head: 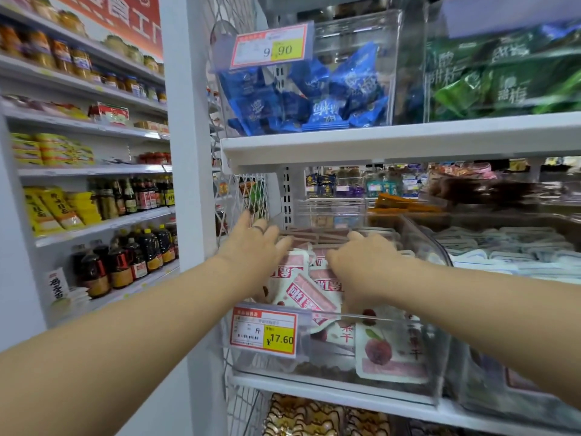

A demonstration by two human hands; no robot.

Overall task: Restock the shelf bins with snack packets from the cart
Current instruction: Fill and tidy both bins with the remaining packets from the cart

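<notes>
- The red-bordered white-and-yellow upper price tag (273,45), clipped to the upper clear plastic bin (355,29), reads "9.90".
- The red-bordered lower price tag (264,332), on the front of the lower clear plastic bin (345,316), reads "斤" and "¥17.60".
- One of the white-and-pink snack packets (309,297) in that bin shows a red "干".
- The white characters on the green packets (503,80) are too blurred to read.

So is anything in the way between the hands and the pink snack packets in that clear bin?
No, nothing visible. The clear bin is open on top, and the left hand and right hand reach inside it, right at the pink snack packets. The shelf above leaves room.
</notes>
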